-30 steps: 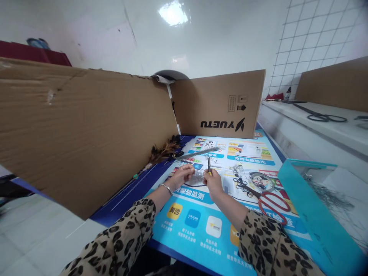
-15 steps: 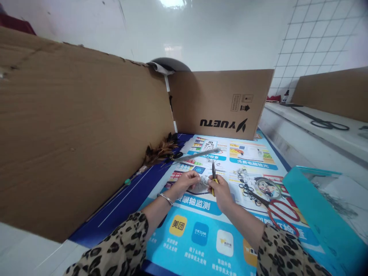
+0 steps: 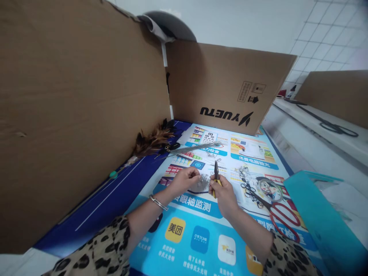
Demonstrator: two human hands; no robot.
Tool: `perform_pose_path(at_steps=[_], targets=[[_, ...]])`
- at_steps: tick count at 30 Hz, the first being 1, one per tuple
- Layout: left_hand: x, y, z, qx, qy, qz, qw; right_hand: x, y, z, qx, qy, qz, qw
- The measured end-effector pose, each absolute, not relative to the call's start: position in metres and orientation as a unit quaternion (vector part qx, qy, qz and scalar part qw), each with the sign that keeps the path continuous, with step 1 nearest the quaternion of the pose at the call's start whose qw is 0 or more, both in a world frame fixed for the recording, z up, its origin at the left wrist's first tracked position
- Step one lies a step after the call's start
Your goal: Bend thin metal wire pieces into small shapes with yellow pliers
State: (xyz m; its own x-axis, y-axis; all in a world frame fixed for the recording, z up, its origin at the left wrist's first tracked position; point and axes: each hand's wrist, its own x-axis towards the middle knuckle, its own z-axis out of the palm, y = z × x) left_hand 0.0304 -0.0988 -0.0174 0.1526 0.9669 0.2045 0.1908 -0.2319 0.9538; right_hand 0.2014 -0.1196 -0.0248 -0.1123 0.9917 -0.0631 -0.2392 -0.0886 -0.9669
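Note:
My right hand (image 3: 223,191) is closed around pliers (image 3: 216,177) with yellow handles, their dark jaws pointing away from me. To its left, my left hand (image 3: 184,182) has its thumb and fingertips pinched together; whatever is between them is too small to make out. A small heap of thin grey wire (image 3: 204,183) lies on the printed sheet between my two hands. Right of the pliers are several small bent wire loops (image 3: 245,178). Scissors (image 3: 283,218) with red handles rest beside those loops, their blades pointing towards them.
A bundle of straight wires (image 3: 198,147) lies beyond my hands, near a brown feather duster (image 3: 153,140). Cardboard panels (image 3: 221,80) stand at the left and back. At right are a teal box (image 3: 322,214) and black scissors (image 3: 336,128) on a white ledge.
The view has tilted and shifted. Both hands stay near the wire heap, with a slightly wider gap between them. The pliers remain in my right hand.

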Motion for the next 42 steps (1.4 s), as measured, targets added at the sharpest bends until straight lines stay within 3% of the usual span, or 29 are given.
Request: perform_pose_path(at_steps=[10, 19, 42], targets=[[0.026, -0.095, -0.018, 0.627, 0.459, 0.419, 0.470, 0.201, -0.119, -0.012, -0.438, -0.403, 0.636, 0.491], [0.025, -0.092, -0.025, 0.635, 0.477, 0.414, 0.445, 0.201, -0.117, -0.011, -0.444, -0.423, 0.638, 0.465], [0.026, -0.090, -0.031, 0.638, 0.455, 0.429, 0.450, 0.192, -0.120, -0.012, -0.433, -0.416, 0.602, 0.525]])
